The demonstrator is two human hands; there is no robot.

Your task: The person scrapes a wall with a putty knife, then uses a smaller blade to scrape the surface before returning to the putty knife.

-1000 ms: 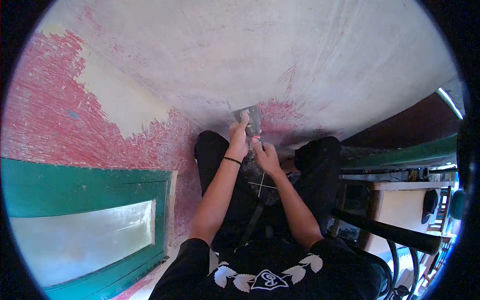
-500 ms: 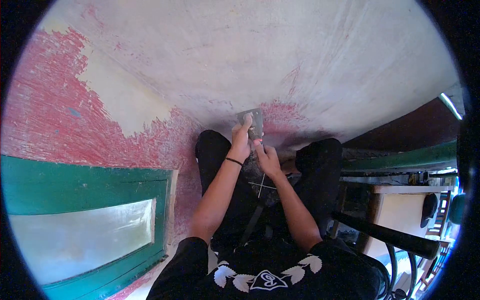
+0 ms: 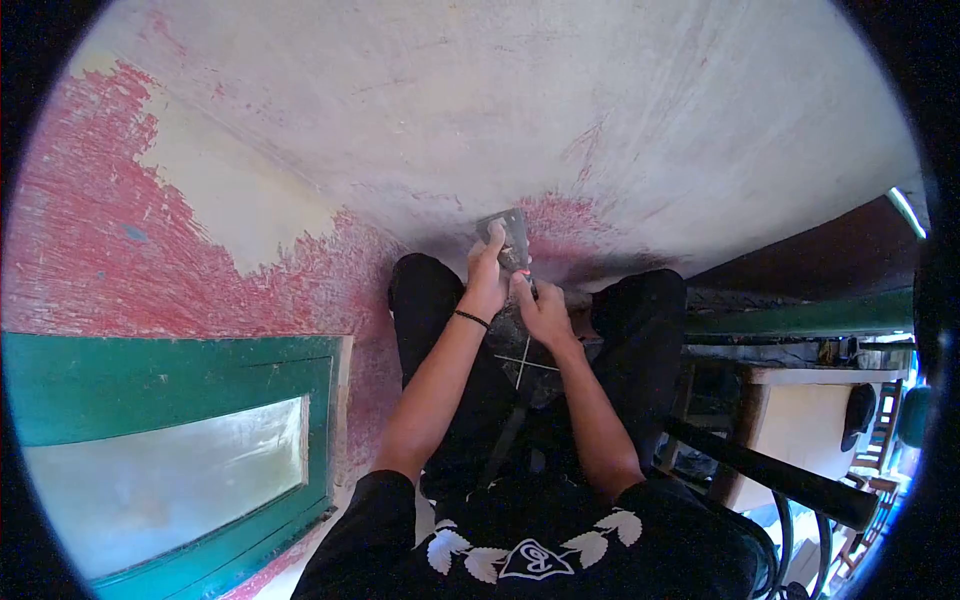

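A flat grey scraper [image 3: 514, 236] is held up close to the wall [image 3: 440, 130], beside a patch of red paint [image 3: 565, 222]. My left hand [image 3: 487, 275], with a dark band at the wrist, grips the scraper's blade from the left, its thumb lying on the blade's face. Lower down, my right hand [image 3: 543, 312] is closed round the handle, thumb along it. The fingers behind the blade are hidden.
Red, scraped paint [image 3: 90, 220] covers the wall at the left, above a green-framed window [image 3: 180, 375]. My bent knees [image 3: 645, 310] flank my hands. At the right are a green beam [image 3: 810, 315], a black bar [image 3: 770, 475] and a pale-topped table [image 3: 800, 430].
The scraper has moved slightly up and tilted a little, both hands moving with it. The view has shifted slightly.
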